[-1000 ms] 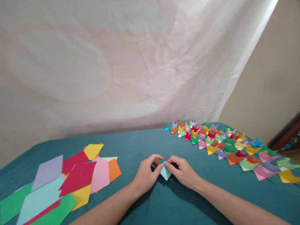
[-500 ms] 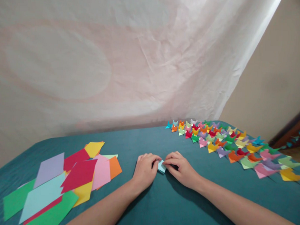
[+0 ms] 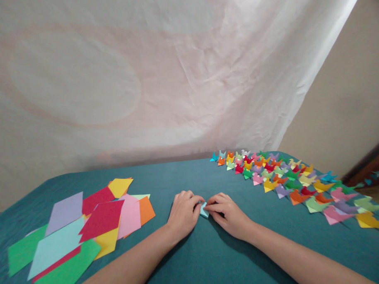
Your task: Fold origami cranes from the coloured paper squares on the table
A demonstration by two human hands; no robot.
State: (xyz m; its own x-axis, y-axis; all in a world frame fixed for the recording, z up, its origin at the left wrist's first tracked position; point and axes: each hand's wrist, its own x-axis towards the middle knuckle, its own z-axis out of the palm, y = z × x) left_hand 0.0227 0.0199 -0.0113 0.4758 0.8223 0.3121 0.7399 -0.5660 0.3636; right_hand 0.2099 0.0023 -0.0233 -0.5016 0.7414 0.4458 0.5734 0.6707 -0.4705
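Observation:
A small folded piece of light blue paper (image 3: 204, 210) is held between my two hands, low over the dark green cloth. My left hand (image 3: 185, 210) pinches its left side, the fingers curled and the thumb close to them. From the other side, my right hand (image 3: 227, 213) grips the paper's upper right part between thumb and fingertips. The fingers cover part of the paper, so its full shape is hidden.
Loose coloured paper sheets, among them a red one (image 3: 102, 220) and a lavender one (image 3: 64, 212), overlap on the left. Folded paper birds, such as a yellow one (image 3: 270, 186), stand in rows at the right. A pale curtain (image 3: 166, 83) hangs behind the table (image 3: 163, 176).
My right fingers have shifted slightly left over the light blue paper, and less of it shows. My left hand keeps its pinch. The whole view has shifted a little.

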